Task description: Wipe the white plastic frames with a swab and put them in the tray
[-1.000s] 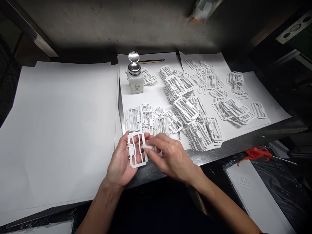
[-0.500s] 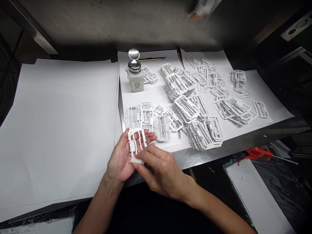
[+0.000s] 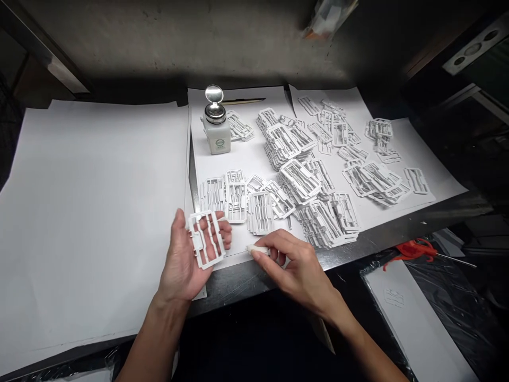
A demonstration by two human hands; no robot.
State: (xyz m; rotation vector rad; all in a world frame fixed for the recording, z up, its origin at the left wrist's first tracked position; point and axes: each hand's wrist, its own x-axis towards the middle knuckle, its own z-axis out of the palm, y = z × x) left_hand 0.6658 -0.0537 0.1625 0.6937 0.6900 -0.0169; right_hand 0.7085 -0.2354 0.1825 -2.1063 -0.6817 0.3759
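On my left hand [image 3: 181, 265] rests a white plastic frame [image 3: 207, 239] with slotted bars inside; my fingers curl behind it and the thumb stands up at its left side. My right hand [image 3: 292, 265] pinches a small folded white wad [image 3: 256, 249], perhaps cloth or cotton, between thumb and fingers. The wad is apart from the frame, just over the table's front edge. Right behind my hands lie more of these frames [image 3: 261, 212] in small overlapping stacks on white paper.
A pump bottle [image 3: 218, 135] with its metal lid raised stands at the back. Behind it lies a thin pen-like tool [image 3: 244, 101]. Taller frame stacks [image 3: 300, 180] and loose piles [image 3: 374, 180] spread rightward. White paper [image 3: 95, 212] covers the left side. A red-handled tool [image 3: 417, 249] lies lower right.
My right hand has drawn the wad off the frame's lower end and moved right. The left hand with the frame has shifted slightly left, so the whole frame shows.
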